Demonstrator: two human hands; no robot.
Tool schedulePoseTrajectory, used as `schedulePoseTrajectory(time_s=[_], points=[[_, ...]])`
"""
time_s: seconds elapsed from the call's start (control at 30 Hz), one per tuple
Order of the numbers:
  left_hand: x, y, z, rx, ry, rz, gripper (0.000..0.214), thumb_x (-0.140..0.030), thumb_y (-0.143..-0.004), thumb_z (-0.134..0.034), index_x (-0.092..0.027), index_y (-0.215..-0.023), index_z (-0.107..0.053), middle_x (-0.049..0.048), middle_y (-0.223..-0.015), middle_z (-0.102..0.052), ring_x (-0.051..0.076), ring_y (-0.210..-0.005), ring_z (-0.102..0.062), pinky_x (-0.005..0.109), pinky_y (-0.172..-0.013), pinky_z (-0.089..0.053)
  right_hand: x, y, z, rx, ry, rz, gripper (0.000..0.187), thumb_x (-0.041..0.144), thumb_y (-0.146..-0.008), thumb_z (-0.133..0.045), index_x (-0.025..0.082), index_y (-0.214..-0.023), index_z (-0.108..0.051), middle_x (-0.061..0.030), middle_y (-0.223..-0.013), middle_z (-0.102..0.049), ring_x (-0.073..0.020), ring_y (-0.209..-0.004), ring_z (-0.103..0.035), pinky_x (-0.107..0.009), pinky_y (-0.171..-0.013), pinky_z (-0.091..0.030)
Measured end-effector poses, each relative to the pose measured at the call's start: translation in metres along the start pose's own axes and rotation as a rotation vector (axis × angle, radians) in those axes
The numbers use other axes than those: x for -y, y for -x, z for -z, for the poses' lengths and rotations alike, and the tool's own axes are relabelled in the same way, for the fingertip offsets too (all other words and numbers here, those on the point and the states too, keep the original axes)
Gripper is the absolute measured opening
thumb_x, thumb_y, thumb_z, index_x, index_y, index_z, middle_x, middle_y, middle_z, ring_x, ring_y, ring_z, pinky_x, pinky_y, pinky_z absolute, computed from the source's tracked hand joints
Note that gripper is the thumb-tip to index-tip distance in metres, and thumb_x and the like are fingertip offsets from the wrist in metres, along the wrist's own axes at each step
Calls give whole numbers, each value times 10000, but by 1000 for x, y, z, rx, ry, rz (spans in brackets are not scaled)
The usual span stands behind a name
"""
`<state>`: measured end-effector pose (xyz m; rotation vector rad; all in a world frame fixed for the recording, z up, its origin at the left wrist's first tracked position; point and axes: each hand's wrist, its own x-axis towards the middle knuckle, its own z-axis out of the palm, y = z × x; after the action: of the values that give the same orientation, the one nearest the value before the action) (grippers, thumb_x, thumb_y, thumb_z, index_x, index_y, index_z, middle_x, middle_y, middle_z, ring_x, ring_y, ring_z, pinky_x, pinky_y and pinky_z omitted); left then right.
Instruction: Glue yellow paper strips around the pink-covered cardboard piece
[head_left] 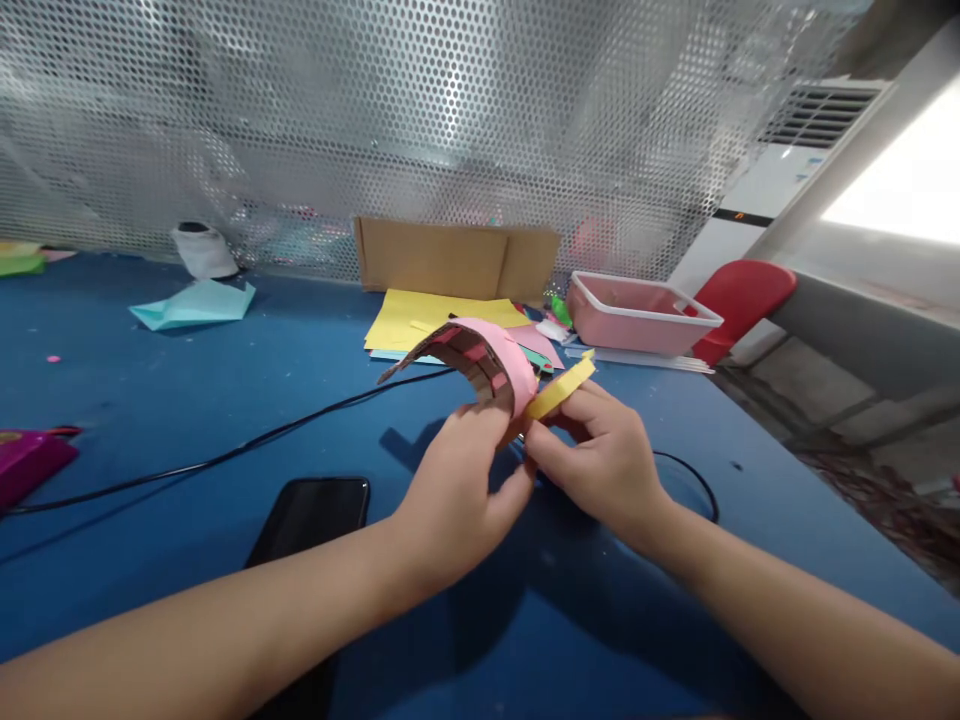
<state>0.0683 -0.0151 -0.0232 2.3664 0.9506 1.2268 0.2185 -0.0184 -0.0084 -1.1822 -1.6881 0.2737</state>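
Pink band [511, 355] arches lengthwise, seemingly leftward.

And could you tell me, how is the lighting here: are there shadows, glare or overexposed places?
Head view: glare spots on the perforated silver sheet, including a bright one near its upper middle; head view, upper right: a bright panel washed out to white; head view, centre: soft dark shadows on the blue table around the left fingers and right fingers.

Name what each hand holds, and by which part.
Left hand: curved pink cardboard, by its near end. Right hand: yellow strip, by its lower end.
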Motion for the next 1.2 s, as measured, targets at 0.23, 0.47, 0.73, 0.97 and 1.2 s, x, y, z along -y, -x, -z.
schedulePoseTrajectory(time_s=[0.23,0.47,0.73,0.97,1.2], points=[[5,4,-3,74,-68,-81,288,-119,-868,-488,-183,-1148,-466,90,-1059,-636,227,-1059,-577,385,-899,-499,-5,4,8,-6,114,103,111,132,-738,-605,200,-749,-691,-25,-814,-694,-131,-697,-657,-236,-628,-544],[6,8,-3,32,-110,-126,272,-109,-868,-495,-162,-1135,-481,103,-1033,-661,239,-1072,-597,380,-873,-537,0,6,12,-13,202,215,138,95,-737,-609,219,-732,-669,1,-722,-670,-118,-644,-621,-218,-590,-510],[5,7,-3,-11,-123,-181,210,-80,-828,-510,-161,-1020,-530,97,-978,-676,238,-1031,-611,361,-828,-558,-2,9,12,41,277,244,71,169,-772,-582,194,-712,-611,-18,-706,-634,-130,-655,-592,-221,-573,-461],[14,2,5,-117,-281,-344,214,-135,-847,-592,-122,-1059,-578,83,-926,-728,227,-920,-652,349,-835,-542,5,13,8,60,138,170,102,136,-793,-564,189,-748,-638,9,-637,-586,-95,-525,-500,-214,-465,-394],[13,-2,15,-95,-340,-302,120,-147,-836,-571,-177,-721,-564,22,-666,-664,168,-643,-595,270,-572,-465,6,14,9,112,81,213,95,134,-788,-581,178,-800,-664,-11,-666,-618,-112,-585,-553,-219,-500,-446]])
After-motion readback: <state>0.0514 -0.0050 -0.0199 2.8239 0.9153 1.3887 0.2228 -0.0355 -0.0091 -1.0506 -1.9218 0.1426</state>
